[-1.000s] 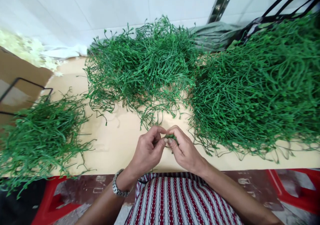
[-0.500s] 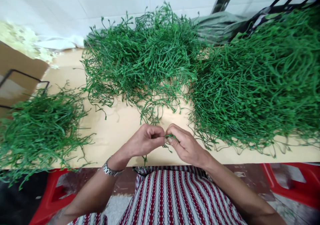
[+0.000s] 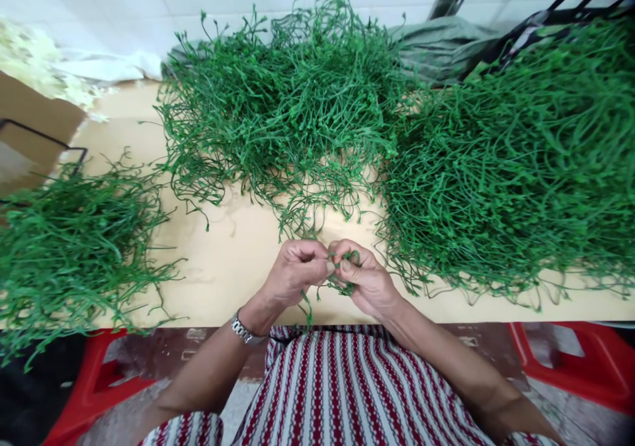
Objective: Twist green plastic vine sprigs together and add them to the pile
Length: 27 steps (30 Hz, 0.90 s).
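My left hand (image 3: 299,270), with a metal watch at the wrist, pinches a thin green artificial stem (image 3: 308,310) whose end hangs below the palm. Close against it, my right hand (image 3: 368,279) grips more curled green stems (image 3: 342,286) between thumb and fingers. Both sets of fingertips meet over the front part of the table (image 3: 223,294). Exactly how the stems join between the fingers is hidden. Just beyond my hands lies the middle pile of loose green stems (image 3: 282,108), with stray pieces reaching toward my knuckles.
A large heap of green stems (image 3: 516,181) covers the right side, and a smaller pile (image 3: 84,241) overhangs the left front edge. A cardboard box (image 3: 34,128) with a black wire frame stands far left, near pale yellow flowers (image 3: 30,59). Red stools (image 3: 580,366) flank me below.
My left wrist has swung inward to the right. More curled stem now shows in my right fingers, and the end under my left hand has shifted right. The view has tilted slightly.
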Each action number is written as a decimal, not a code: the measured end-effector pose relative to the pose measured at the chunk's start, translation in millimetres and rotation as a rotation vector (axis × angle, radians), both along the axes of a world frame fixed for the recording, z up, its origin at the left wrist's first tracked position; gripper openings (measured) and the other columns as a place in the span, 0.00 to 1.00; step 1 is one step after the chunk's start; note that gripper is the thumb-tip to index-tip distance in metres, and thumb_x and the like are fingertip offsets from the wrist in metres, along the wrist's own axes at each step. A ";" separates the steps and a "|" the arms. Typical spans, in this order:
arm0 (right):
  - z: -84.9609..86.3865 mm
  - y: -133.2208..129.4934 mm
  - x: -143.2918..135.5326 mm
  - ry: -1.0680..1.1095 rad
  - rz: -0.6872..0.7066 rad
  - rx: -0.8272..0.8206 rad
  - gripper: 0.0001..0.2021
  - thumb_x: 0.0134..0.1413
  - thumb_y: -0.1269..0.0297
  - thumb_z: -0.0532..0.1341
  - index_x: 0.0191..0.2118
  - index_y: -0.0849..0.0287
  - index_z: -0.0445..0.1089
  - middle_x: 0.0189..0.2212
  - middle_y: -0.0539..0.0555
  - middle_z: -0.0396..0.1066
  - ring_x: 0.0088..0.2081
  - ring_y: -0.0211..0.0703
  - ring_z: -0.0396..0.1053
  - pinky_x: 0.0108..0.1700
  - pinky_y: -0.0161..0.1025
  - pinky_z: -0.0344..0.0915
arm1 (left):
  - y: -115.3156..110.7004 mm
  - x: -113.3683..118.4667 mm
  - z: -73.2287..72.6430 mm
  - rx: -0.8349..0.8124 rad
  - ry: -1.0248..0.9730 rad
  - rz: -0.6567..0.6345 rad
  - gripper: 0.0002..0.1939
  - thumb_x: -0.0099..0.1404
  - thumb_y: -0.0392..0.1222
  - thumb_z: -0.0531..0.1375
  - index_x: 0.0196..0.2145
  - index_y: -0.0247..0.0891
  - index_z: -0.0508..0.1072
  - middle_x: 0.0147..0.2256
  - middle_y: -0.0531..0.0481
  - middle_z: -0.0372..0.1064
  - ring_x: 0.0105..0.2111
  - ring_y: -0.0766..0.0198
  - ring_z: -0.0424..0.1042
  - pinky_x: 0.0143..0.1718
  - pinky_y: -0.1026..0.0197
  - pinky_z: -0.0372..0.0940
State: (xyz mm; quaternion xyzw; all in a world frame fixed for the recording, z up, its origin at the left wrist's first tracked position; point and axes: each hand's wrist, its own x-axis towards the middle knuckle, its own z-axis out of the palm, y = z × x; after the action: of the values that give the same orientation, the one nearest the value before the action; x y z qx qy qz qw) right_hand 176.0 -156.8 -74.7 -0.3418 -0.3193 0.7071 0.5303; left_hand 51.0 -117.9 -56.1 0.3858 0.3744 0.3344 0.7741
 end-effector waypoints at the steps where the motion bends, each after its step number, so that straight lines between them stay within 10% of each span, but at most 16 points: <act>1: 2.0 0.7 0.9 0.004 -0.021 0.019 0.16 0.41 0.54 0.63 0.24 0.58 0.57 0.21 0.46 0.52 0.20 0.31 0.48 0.22 0.32 0.49 | 1.2 -0.6 -0.1 -0.022 -0.013 0.038 0.13 0.40 0.39 0.65 0.13 0.33 0.63 0.11 0.59 0.52 0.12 0.77 0.48 0.14 0.69 0.46; 8: 3.8 15.9 21.3 -0.244 -0.159 0.191 0.11 0.53 0.55 0.56 0.29 0.57 0.57 0.20 0.46 0.53 0.21 0.32 0.49 0.25 0.33 0.50 | 10.4 -6.3 -2.9 -0.054 -0.110 0.016 0.15 0.43 0.42 0.66 0.17 0.33 0.63 0.13 0.60 0.52 0.12 0.79 0.45 0.14 0.70 0.42; 14: 1.8 16.8 25.8 -0.697 0.074 0.238 0.15 0.57 0.52 0.52 0.38 0.60 0.63 0.22 0.47 0.57 0.22 0.32 0.52 0.24 0.31 0.50 | 16.1 -6.4 1.3 0.188 0.054 -0.021 0.14 0.49 0.43 0.65 0.18 0.32 0.66 0.15 0.59 0.52 0.16 0.77 0.47 0.17 0.68 0.43; 21: 5.8 13.0 19.9 -0.742 0.034 0.292 0.13 0.55 0.54 0.55 0.31 0.61 0.64 0.22 0.47 0.62 0.24 0.32 0.58 0.26 0.30 0.56 | 9.7 -0.9 1.6 0.326 0.138 0.044 0.12 0.53 0.45 0.61 0.21 0.34 0.66 0.17 0.58 0.53 0.18 0.74 0.49 0.20 0.67 0.47; 27: 2.7 9.2 21.1 -0.890 -0.057 0.363 0.11 0.57 0.58 0.52 0.31 0.60 0.62 0.21 0.47 0.61 0.23 0.33 0.57 0.26 0.30 0.55 | 13.3 -10.0 7.3 0.536 0.280 -0.190 0.08 0.55 0.41 0.60 0.26 0.35 0.65 0.19 0.59 0.50 0.19 0.73 0.48 0.20 0.68 0.46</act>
State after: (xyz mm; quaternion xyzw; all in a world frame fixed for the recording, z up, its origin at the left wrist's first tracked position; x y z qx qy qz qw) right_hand 197.1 -147.7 -72.0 -0.5216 -0.6241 0.4100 0.4127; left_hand 41.0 -104.6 -48.8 0.6516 0.3381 0.2908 0.6136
